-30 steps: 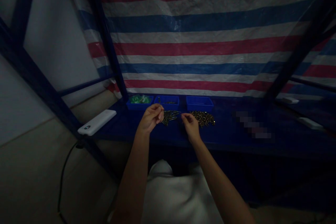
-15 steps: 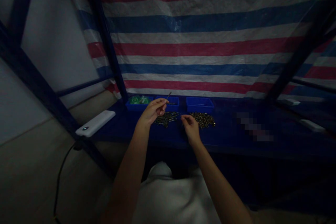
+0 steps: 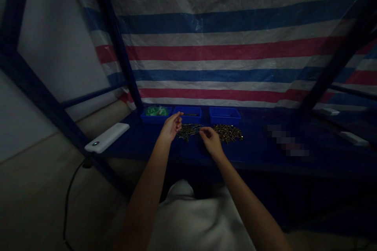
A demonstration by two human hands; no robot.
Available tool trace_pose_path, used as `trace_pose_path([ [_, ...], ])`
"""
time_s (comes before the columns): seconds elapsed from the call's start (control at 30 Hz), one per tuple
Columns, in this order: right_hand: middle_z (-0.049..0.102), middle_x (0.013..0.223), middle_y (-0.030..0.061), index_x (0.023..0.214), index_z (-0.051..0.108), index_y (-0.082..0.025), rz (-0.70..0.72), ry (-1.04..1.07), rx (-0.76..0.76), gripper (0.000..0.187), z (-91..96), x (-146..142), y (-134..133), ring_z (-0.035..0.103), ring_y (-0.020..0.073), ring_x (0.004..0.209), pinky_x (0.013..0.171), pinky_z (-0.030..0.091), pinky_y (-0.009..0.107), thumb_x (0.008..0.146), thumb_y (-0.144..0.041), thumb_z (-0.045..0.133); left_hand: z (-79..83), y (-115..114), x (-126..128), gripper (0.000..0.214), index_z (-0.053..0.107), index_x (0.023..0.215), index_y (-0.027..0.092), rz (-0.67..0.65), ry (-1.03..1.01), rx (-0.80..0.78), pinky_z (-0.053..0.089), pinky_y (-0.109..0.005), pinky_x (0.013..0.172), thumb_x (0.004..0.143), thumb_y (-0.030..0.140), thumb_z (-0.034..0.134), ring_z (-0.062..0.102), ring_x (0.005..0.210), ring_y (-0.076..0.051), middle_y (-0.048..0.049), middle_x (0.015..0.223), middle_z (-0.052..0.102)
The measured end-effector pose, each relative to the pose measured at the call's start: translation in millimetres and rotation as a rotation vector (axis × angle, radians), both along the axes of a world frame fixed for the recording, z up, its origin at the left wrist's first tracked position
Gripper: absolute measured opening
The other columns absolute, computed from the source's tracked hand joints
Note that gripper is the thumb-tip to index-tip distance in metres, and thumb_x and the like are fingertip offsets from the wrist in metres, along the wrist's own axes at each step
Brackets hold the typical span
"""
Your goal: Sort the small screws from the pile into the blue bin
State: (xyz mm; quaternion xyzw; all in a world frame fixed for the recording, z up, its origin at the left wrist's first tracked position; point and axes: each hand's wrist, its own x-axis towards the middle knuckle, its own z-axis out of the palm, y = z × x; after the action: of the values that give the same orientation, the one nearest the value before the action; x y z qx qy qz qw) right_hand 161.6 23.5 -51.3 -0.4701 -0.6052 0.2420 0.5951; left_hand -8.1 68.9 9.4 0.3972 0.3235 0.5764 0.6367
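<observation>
My left hand (image 3: 172, 126) is closed in a pinch, thumb and forefinger on a thin metal rod that points right, in front of the middle blue bin. Its far end blends with dark pieces in that bin. Just below lies a pile of long, thin metal pieces (image 3: 190, 130), partly hidden by the hand. My right hand (image 3: 212, 141) is also pinched closed, its fingertips at the right edge of this pile. Whatever it holds is too small to make out. Beside it is a heap of short brass-coloured pieces (image 3: 228, 133).
Along the back of the blue table (image 3: 253, 153) stand a left bin (image 3: 143, 119) with green and white items, a middle bin (image 3: 188, 108) and a right bin (image 3: 225, 119). A white device (image 3: 107, 137) lies at left. Blue posts (image 3: 116, 39) frame the striped sheet.
The rod in my left hand has tipped from pointing up to nearly level. My right hand has shifted slightly left, towards the thin pieces.
</observation>
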Motion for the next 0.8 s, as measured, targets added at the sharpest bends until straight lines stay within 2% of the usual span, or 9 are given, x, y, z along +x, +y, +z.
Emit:
trace_pose_path([
  [0.13, 0.058, 0.094, 0.0068, 0.087, 0.060, -0.019, -0.056, -0.521, 0.018, 0.012, 5.9, -2.9, 7.3, 0.051, 0.0186, 0.088, 0.080, 0.040, 0.034, 0.078, -0.019, 0.053, -14.4, -24.4, 0.7, 0.031, 0.057, 0.080, 0.013, 0.091, 0.027, 0.018, 0.018, -0.016, 0.033, 0.064, 0.038, 0.067, 0.034, 0.033, -0.002, 0.0072, 0.049, 0.043],
  [0.2, 0.056, 0.099, 0.0082, 0.091, 0.059, -0.019, -0.087, -0.743, -0.031, 0.013, 11.1, -4.7, 10.1, 0.047, 0.0212, 0.095, 0.081, 0.039, 0.035, 0.079, -0.019, 0.053, -20.4, -34.8, 3.4, 0.032, 0.058, 0.079, 0.014, 0.138, 0.076, 0.026, 0.017, -0.016, 0.033, 0.064, 0.041, 0.066, 0.034, 0.033, -0.002, 0.0069, 0.049, 0.044],
  [0.3, 0.054, 0.103, 0.0089, 0.093, 0.058, -0.020, -0.106, -0.959, -0.109, 0.014, 19.0, -6.6, 13.6, 0.044, 0.0230, 0.099, 0.078, 0.039, 0.035, 0.080, -0.022, 0.053, -25.6, -45.4, 7.5, 0.034, 0.059, 0.078, 0.014, 0.203, 0.186, 0.042, 0.016, -0.016, 0.034, 0.064, 0.045, 0.065, 0.034, 0.032, -0.002, 0.0061, 0.048, 0.046],
  [0.43, 0.053, 0.104, 0.0087, 0.093, 0.057, -0.020, -0.089, -1.091, -0.132, 0.013, 24.4, -6.7, 18.7, 0.043, 0.0231, 0.099, 0.076, 0.037, 0.034, 0.082, -0.025, 0.051, -26.8, -51.5, 9.2, 0.034, 0.061, 0.076, 0.013, 0.263, 0.346, 0.114, 0.018, -0.017, 0.035, 0.066, 0.046, 0.062, 0.035, 0.033, -0.002, 0.0047, 0.048, 0.048],
  [0.63, 0.053, 0.104, 0.0089, 0.093, 0.056, -0.019, -0.068, -1.165, -0.129, 0.014, 29.1, -4.2, 20.2, 0.044, 0.0229, 0.098, 0.076, 0.036, 0.034, 0.084, -0.021, 0.045, -31.4, -51.8, 8.3, 0.030, 0.061, 0.077, 0.013, 0.319, 0.530, 0.233, 0.027, -0.018, 0.039, 0.072, 0.043, 0.057, 0.038, 0.037, -0.005, 0.0041, 0.047, 0.048],
  [0.8, 0.054, 0.103, 0.0095, 0.093, 0.055, -0.019, -0.065, -1.178, 0.062, 0.015, 45.0, 1.0, 9.9, 0.044, 0.0237, 0.094, 0.073, 0.036, 0.034, 0.084, -0.017, 0.043, -41.9, -45.7, 7.5, 0.028, 0.064, 0.080, 0.015, 0.347, 0.731, 0.381, 0.032, -0.019, 0.045, 0.072, 0.040, 0.057, 0.046, 0.045, -0.008, 0.0028, 0.049, 0.051],
])
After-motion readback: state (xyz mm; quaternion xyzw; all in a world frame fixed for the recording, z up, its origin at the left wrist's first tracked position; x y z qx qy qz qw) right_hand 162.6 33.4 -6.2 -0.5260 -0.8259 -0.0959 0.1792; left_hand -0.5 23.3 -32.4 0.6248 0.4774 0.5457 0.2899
